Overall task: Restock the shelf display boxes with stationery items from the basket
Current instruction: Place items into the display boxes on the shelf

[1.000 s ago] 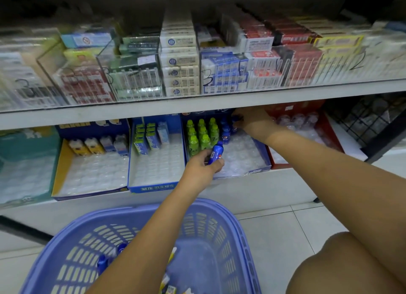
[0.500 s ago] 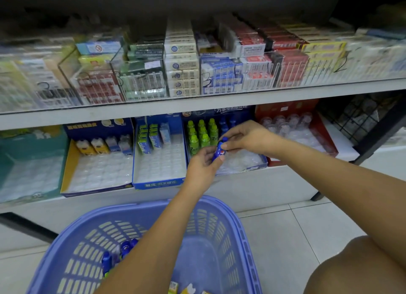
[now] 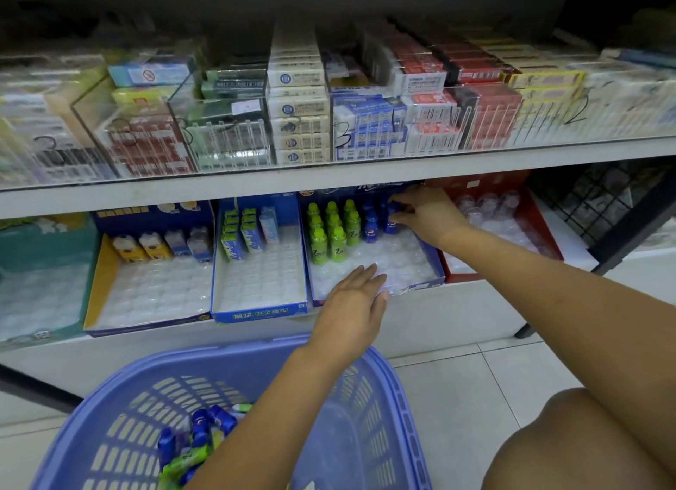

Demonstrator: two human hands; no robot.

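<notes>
Two hands were in view, both arms cut off by the bottom and right edges. The right hand reached deep under the upper shelf into the back of the dark blue display box. Its fingertips were closed round a small blue bottle in the back row, beside another blue bottle; the top of the held bottle was partly covered by the fingers. The box's back panel sat in shadow, print unreadable.

Green bottles filled the back left of the same box; the front of its clear tray was bare pockets. The left hand was flat and empty, palm down, fingers spread and extended, over the box's front edge; couldn't tell if it touched the tray. Its forearm ran down across the purple basket, hiding much of the inside.

Blue and green bottles lay in the basket's bottom left, partly hidden by the arm, well apart from both hands. The basket's lower part was cut off by the frame.

The upper shelf's stock sat behind clear dividers, labels blurred. A bare knee showed bottom right.
</notes>
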